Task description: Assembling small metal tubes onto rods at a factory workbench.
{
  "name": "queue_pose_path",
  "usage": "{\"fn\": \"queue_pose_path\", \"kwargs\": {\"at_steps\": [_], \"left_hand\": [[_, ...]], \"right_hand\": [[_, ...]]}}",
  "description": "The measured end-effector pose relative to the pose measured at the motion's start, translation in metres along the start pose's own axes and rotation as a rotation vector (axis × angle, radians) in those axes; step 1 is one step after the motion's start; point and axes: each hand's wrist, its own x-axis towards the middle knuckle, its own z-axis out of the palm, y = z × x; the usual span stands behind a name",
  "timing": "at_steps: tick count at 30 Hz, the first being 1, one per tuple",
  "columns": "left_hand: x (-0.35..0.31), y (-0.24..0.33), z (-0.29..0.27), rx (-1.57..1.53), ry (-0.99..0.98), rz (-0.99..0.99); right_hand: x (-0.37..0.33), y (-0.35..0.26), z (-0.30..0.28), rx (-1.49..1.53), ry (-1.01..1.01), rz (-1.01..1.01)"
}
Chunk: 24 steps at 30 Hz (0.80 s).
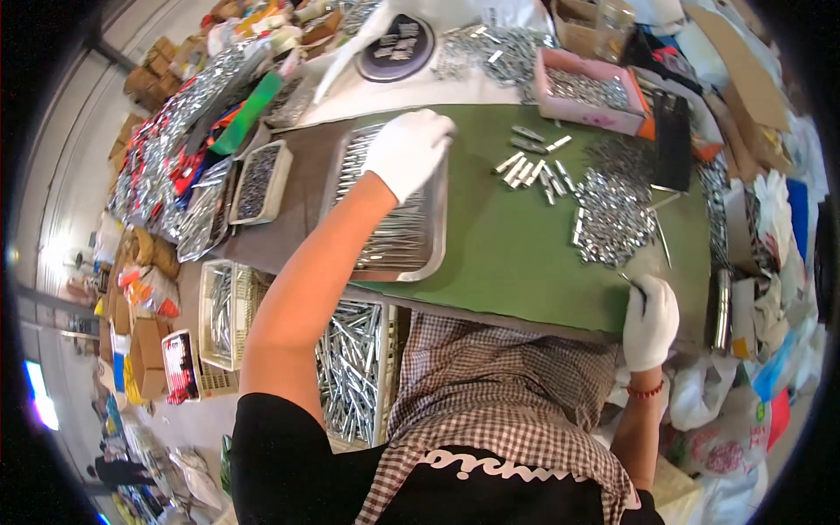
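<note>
My left hand [407, 157], in a white glove, is over the upper part of a metal tray [435, 249]. Its fingers are closed together at the tray's far right rim, and what they hold, if anything, is hidden. Rows of thin pointed metal rods [391, 242] lie in the tray. At the right front of the green mat [503, 254], my gloved right hand [650, 325] pinches a thin metal piece [624, 277] whose tip sticks out. Beyond that hand lies a pile of small shiny metal parts [612, 214]. Several short metal cylinders [528, 171] are scattered left of the pile.
A pink box [560, 109] of small parts stands at the back right, near a black flat case [670, 144]. Left of the tray sits a small bin [282, 179] of dark pieces. Below the table edge, a crate [385, 372] holds long metal rods.
</note>
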Motion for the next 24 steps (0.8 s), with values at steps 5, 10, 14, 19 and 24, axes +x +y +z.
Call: {"fn": "queue_pose_path", "kwargs": {"at_steps": [5,10,14,19,24], "left_hand": [[0.031,0.057,0.028,-0.032,-0.157,0.019],[0.031,0.056,0.029,0.051,-0.147,-0.056],[0.034,0.112,-0.001,0.161,-0.123,0.116],[-0.014,0.201,0.010,-0.092,-0.262,0.438],[-0.044,0.217,0.044,-0.411,-0.051,0.199]], "right_hand": [[0.003,-0.004,-0.003,0.026,0.021,-0.018],[0.001,-0.008,-0.009,0.097,0.032,-0.047],[-0.006,-0.008,-0.014,0.013,-0.012,-0.049],[-0.007,-0.013,-0.015,-0.005,-0.065,-0.082],[-0.005,-0.014,-0.017,-0.009,-0.064,-0.099]]}}
